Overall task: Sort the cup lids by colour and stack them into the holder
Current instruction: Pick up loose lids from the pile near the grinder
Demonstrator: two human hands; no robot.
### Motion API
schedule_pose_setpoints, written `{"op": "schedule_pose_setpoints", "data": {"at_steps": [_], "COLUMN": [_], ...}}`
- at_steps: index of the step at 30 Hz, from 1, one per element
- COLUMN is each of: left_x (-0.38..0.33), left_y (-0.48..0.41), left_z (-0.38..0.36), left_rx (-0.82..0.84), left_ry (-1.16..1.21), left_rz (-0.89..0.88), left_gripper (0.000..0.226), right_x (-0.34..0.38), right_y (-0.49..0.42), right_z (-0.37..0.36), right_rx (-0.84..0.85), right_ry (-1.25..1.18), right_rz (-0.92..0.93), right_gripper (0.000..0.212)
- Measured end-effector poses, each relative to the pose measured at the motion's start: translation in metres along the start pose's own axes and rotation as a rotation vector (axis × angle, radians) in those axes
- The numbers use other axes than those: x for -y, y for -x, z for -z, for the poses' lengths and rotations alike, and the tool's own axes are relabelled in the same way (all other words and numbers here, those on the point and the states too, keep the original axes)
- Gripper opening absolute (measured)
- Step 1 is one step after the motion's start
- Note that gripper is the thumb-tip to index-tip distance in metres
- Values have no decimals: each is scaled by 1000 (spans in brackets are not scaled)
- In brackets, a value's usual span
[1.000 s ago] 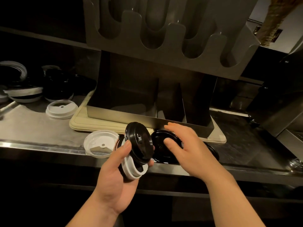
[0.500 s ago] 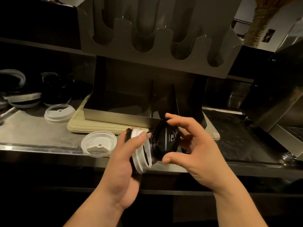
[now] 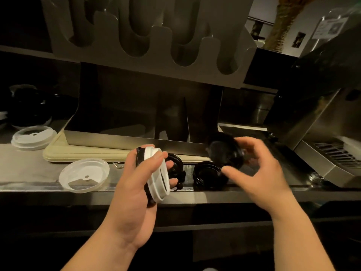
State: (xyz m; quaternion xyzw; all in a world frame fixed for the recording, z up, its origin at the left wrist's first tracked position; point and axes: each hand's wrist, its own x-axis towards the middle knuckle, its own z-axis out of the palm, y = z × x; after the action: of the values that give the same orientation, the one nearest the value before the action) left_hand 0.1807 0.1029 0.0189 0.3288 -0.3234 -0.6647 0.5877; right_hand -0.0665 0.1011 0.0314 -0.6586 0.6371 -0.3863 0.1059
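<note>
While the left hand point(image 3: 134, 184) curls its fingers round a round white lid point(image 3: 158, 173) held on edge, the right hand point(image 3: 259, 173) pinches a glossy black lid point(image 3: 224, 151) near the scalloped grey holder point(image 3: 148, 45). A loose black lid point(image 3: 210, 175) sits on the steel counter point(image 3: 29, 165).

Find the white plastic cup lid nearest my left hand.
Head view, left of centre: the white plastic cup lid lies flat at the front of the steel counter, just left of the left hand, in front of the beige tray.
</note>
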Motion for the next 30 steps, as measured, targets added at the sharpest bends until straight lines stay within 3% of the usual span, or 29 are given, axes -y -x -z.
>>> {"op": "schedule_pose_setpoints", "data": {"at_steps": [3, 6, 14, 22, 28, 30], "left_x": [4, 9, 39, 43, 42, 38], "left_y": [-1, 0, -4, -7, -7, -6], "left_z": [1, -2, -15, -15, -14, -15], "left_rx": [-28, -2, 109, 211, 194, 212], "left_ry": [-2, 25, -94, -159, -82, -50], "left_rz": [-29, -27, 2, -94, -45, -19], "left_gripper": [43, 49, 53, 53, 56, 67], "right_x": [-21, -30, -31, -36, -32, -31], "right_y": [-7, -8, -12, -14, -25, -29], "right_z": [14, 11, -19, -35, -30, -31], "right_rx": [49, 174, 254, 312, 475, 501], "right_ry": [25, 78, 173, 259, 353, 372], "right_rz": [-131, -170, -98, -91, -128, -153], "right_gripper": [80, 85, 82, 80, 87, 86]}}
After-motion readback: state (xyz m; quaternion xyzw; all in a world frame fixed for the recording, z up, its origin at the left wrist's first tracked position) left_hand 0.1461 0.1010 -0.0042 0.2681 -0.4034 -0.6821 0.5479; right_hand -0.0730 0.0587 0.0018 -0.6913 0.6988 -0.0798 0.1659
